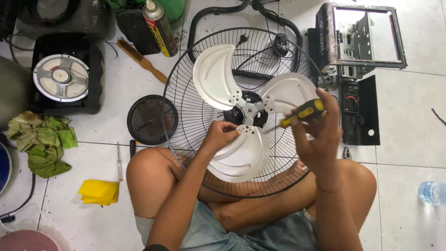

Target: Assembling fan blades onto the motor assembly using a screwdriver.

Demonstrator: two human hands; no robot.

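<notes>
Looking down, I see a three-bladed fan rotor [248, 109] of smooth, pale curved metal lying in a round black wire guard [186, 93] on the white tiled floor [409, 111], near its middle, against my crossed knees. My left hand [222, 135] rests on the nearest blade [241, 158], fingers [231, 136] curled together and pinching at its perforated root. My right hand [320, 135] has its fingers wrapped tight around a yellow-and-black screwdriver [302, 113], tip aimed toward the hub.
</notes>
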